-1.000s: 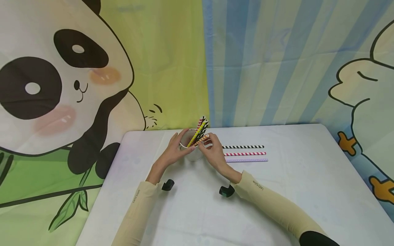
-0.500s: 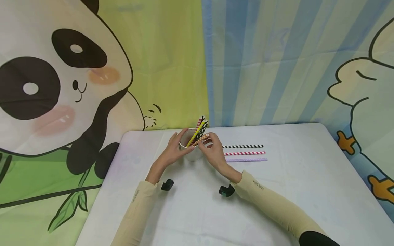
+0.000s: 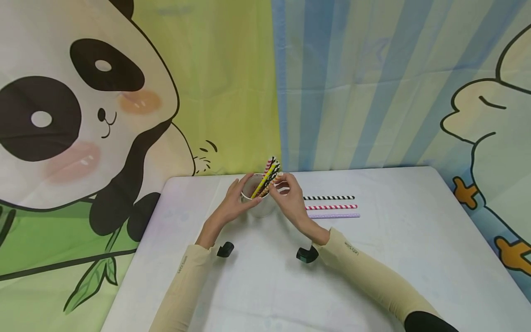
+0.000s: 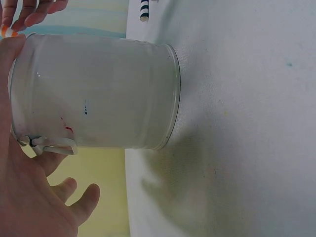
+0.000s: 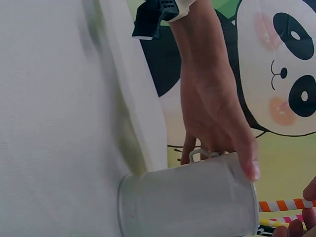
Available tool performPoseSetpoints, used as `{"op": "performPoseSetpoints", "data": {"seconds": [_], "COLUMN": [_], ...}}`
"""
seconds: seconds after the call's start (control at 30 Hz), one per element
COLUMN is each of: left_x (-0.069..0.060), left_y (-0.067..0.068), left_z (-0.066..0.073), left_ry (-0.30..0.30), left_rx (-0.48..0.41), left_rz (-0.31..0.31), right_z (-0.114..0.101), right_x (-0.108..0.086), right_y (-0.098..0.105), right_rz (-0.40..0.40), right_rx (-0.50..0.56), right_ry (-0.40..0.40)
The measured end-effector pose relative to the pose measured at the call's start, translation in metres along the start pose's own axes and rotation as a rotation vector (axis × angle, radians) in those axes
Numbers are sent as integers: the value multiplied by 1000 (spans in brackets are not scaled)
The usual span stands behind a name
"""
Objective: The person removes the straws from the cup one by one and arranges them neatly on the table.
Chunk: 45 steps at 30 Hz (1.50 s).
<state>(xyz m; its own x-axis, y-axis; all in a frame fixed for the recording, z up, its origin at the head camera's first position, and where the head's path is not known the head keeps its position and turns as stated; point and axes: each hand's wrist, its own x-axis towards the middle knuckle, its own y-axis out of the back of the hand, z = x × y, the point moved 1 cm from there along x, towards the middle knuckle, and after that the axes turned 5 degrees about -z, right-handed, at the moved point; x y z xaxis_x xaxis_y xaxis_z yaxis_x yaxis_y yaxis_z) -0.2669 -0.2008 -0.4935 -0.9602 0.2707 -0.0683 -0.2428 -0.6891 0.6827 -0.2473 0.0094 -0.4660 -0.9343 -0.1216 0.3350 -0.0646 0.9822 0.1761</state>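
A white bucket (image 3: 262,210) with a small side handle stands on the table. My left hand (image 3: 235,203) holds it at the rim, the thumb on the near side; in the right wrist view the thumb lies over the rim. From the bucket lean several paper straws, among them a yellow straw (image 3: 263,181) and black-and-white patterned ones. My right hand (image 3: 290,199) pinches an orange-and-white striped straw (image 5: 284,205) near its upper end. That straw's lower end is inside the bucket, hidden by its wall in the right wrist view.
Right of the bucket lie a black-and-white striped straw (image 3: 329,198), a red-and-white striped straw (image 3: 332,207) and a purple straw (image 3: 336,216), their left ends partly behind my right hand. The white table (image 3: 265,286) meets a cartoon-printed curtain (image 3: 232,92) at the back.
My right hand has shifted slightly up and to the right, and the orange-striped straw now stands steeper beside the others. The left hand keeps its hold on the bucket.
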Motion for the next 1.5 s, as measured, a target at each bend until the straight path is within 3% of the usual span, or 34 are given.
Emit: {"op": "performPoseSetpoints", "data": {"seconds": [0.33,0.6,0.9,1.17,1.5], "left_x": [0,0,0,-1,0], "left_y": [0,0,0,0,0], "left_z": [1,1,1,1,1], "left_ry": [-13,-15,-10,-6,-11], "left_rx": [-7,-5,-11,-11,-14], "left_rz": [-4,-4,-6,-3,-4], "right_z": [-14,-63,-82,-94,-70], "right_x": [2,-6,-10,-14,-9], "right_y": [3,12,17,21,30], "right_rz": [-14,-22,-16,-22,-8], "right_rx": [60,100,131,107,58], "right_ry": [27,93,136,165,216]}}
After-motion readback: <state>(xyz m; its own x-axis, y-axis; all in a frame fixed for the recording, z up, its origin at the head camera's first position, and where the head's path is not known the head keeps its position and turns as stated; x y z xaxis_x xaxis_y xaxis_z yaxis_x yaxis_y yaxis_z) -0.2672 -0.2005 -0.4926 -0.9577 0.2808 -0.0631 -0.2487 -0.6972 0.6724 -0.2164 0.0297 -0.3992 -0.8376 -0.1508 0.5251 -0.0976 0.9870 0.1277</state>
